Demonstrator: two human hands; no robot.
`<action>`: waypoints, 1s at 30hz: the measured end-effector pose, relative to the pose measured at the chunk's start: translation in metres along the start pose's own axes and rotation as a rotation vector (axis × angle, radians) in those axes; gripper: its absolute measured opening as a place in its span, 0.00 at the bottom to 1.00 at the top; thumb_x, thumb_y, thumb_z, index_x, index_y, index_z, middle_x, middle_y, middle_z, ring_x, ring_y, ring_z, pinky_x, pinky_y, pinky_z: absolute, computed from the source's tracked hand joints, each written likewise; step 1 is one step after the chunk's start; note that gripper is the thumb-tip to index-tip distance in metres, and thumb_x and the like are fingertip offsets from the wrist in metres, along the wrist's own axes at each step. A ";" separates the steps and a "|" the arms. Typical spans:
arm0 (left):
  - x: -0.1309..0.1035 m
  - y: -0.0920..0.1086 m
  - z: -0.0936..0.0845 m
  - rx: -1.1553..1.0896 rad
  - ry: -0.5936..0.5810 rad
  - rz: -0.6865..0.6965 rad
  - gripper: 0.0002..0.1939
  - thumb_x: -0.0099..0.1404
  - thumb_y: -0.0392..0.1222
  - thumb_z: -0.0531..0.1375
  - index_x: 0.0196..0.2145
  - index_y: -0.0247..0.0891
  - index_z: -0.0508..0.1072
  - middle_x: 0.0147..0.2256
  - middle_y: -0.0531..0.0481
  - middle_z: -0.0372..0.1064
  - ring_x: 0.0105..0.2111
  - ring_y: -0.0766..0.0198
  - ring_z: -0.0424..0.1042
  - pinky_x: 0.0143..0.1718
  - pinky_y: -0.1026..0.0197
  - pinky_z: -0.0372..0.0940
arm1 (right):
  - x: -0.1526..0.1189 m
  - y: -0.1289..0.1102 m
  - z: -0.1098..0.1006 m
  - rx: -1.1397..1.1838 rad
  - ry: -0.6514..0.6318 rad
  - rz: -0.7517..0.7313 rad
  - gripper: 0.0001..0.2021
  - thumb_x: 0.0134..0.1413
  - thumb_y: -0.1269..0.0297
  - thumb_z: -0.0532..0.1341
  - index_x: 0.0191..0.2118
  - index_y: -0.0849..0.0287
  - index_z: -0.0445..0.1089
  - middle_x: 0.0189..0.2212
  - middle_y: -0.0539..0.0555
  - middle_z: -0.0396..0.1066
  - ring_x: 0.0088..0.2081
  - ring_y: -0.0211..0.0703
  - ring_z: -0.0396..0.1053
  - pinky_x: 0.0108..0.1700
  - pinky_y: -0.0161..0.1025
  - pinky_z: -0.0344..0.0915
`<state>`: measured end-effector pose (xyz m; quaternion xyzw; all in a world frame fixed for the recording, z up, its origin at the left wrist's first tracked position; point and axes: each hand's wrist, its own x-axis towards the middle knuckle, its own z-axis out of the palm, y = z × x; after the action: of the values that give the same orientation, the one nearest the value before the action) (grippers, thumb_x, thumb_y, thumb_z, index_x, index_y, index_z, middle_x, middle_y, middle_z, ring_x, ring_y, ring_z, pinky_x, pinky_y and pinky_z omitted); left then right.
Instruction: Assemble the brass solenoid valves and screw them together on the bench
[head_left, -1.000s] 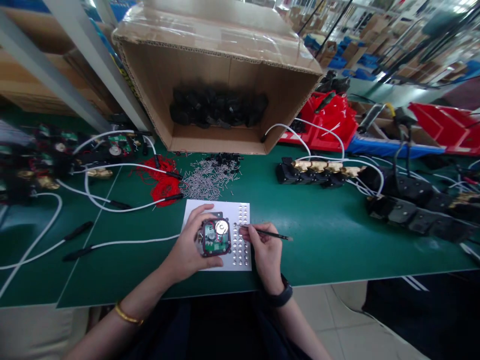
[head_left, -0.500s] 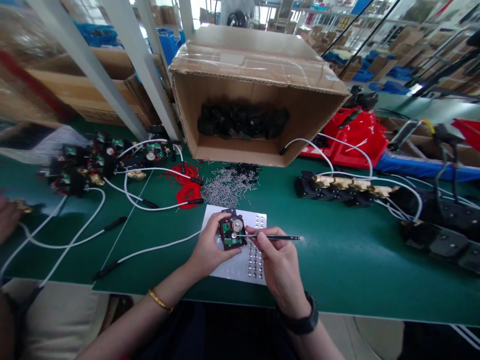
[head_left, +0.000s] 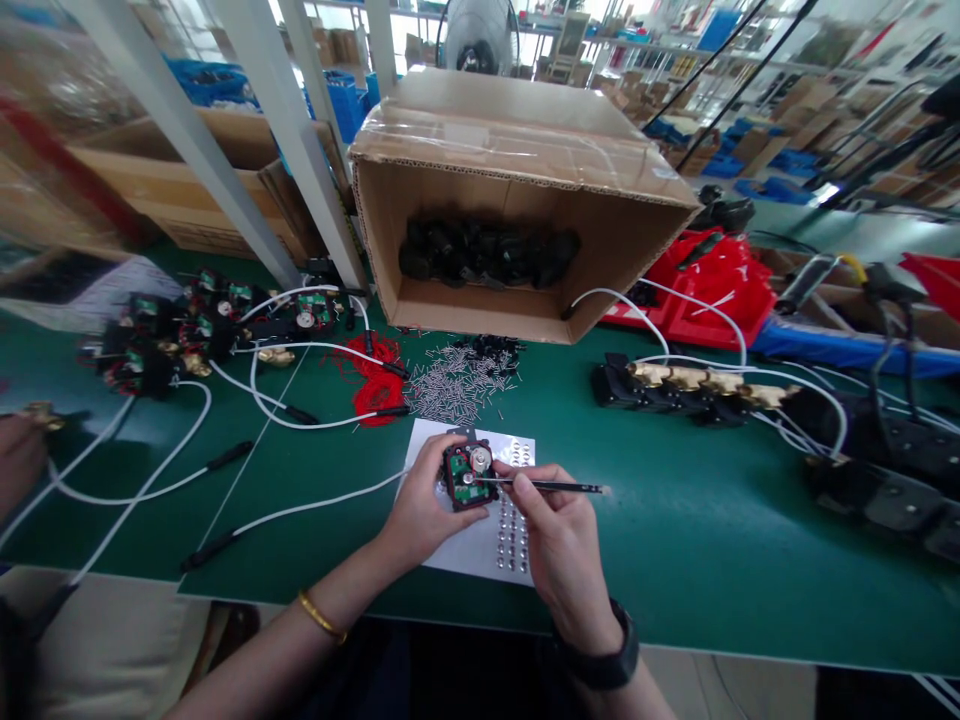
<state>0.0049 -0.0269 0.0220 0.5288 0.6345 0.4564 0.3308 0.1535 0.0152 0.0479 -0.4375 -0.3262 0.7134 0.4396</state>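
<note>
My left hand [head_left: 424, 500] is wrapped round a small black housing [head_left: 459, 488] with a green circuit board and a round metal disc inside. A white cable [head_left: 322, 503] runs leftward from it. My right hand [head_left: 559, 530] pinches a thin black tool [head_left: 562, 487], whose pale tip points at the board beside the disc. Whether the tip touches the board is too small to tell. Beneath both hands lies a white sheet [head_left: 469, 553] bearing rows of small shiny round parts [head_left: 512, 540].
Metal pins [head_left: 457, 385] and red wires [head_left: 379, 395] lie behind the sheet. An open cardboard box [head_left: 525, 125] holds black parts. Wired assemblies [head_left: 142, 345] are at the left, near another person's hand [head_left: 19, 455]. Brass-fitted black units [head_left: 690, 385] stand at the right.
The whole view has shifted slightly, so most things appear a little lower. The housing and the tool remain in my hands, and the other person's hand at the left has moved slightly.
</note>
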 end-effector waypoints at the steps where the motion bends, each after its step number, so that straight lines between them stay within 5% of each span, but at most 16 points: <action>1: 0.000 0.000 0.000 0.000 -0.001 0.001 0.35 0.46 0.38 0.69 0.50 0.42 0.58 0.48 0.45 0.60 0.49 0.52 0.63 0.51 0.48 0.60 | 0.000 0.000 0.001 -0.006 0.002 -0.001 0.10 0.43 0.63 0.68 0.29 0.60 0.67 0.35 0.56 0.74 0.39 0.47 0.70 0.46 0.46 0.62; 9: 0.000 -0.001 0.001 -0.018 -0.005 0.017 0.35 0.49 0.39 0.68 0.51 0.41 0.57 0.50 0.44 0.58 0.52 0.53 0.61 0.53 0.48 0.58 | -0.002 -0.002 0.003 -0.010 0.008 -0.014 0.11 0.42 0.63 0.68 0.29 0.61 0.67 0.35 0.56 0.74 0.38 0.46 0.71 0.46 0.46 0.63; 15: -0.001 -0.005 0.001 0.038 0.025 0.088 0.40 0.49 0.46 0.68 0.55 0.43 0.54 0.59 0.40 0.44 0.60 0.47 0.47 0.58 0.45 0.51 | 0.003 0.000 0.005 -0.037 0.015 -0.029 0.10 0.43 0.64 0.68 0.29 0.61 0.66 0.34 0.56 0.74 0.38 0.46 0.71 0.44 0.44 0.64; 18: -0.003 -0.011 0.004 -0.019 0.054 0.186 0.37 0.53 0.42 0.66 0.56 0.44 0.50 0.56 0.40 0.51 0.57 0.50 0.54 0.57 0.45 0.53 | 0.000 0.003 0.005 -0.098 0.006 -0.058 0.10 0.45 0.62 0.66 0.30 0.61 0.66 0.35 0.57 0.74 0.38 0.46 0.71 0.44 0.43 0.65; 20: -0.003 -0.016 0.004 0.008 0.052 0.320 0.29 0.56 0.40 0.64 0.52 0.45 0.54 0.54 0.42 0.54 0.56 0.52 0.56 0.55 0.45 0.56 | -0.006 0.001 0.003 -0.200 -0.022 -0.139 0.08 0.48 0.63 0.65 0.31 0.60 0.66 0.35 0.56 0.73 0.39 0.46 0.71 0.44 0.43 0.66; 23: -0.002 -0.023 0.002 0.104 0.052 0.414 0.19 0.60 0.38 0.60 0.47 0.45 0.59 0.55 0.43 0.53 0.56 0.53 0.57 0.53 0.47 0.59 | -0.002 -0.015 -0.001 -0.418 -0.096 -0.451 0.04 0.55 0.65 0.58 0.33 0.59 0.67 0.35 0.55 0.72 0.43 0.45 0.70 0.46 0.43 0.65; 27: 0.002 -0.034 0.002 0.106 0.134 0.386 0.18 0.62 0.41 0.57 0.49 0.46 0.59 0.56 0.42 0.54 0.54 0.53 0.60 0.52 0.49 0.62 | 0.076 -0.054 0.017 -0.787 0.156 -0.823 0.12 0.64 0.64 0.44 0.38 0.59 0.63 0.31 0.54 0.67 0.34 0.39 0.69 0.43 0.41 0.65; 30: 0.007 -0.043 0.009 0.040 0.221 0.335 0.16 0.62 0.48 0.56 0.47 0.46 0.61 0.55 0.42 0.58 0.52 0.51 0.63 0.49 0.51 0.64 | 0.180 -0.076 0.059 -1.427 0.196 -0.717 0.14 0.63 0.60 0.46 0.42 0.62 0.64 0.40 0.60 0.66 0.37 0.43 0.69 0.40 0.39 0.65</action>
<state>-0.0040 -0.0194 -0.0210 0.5802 0.5792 0.5474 0.1681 0.0845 0.2048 0.0755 -0.5420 -0.7841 0.1067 0.2830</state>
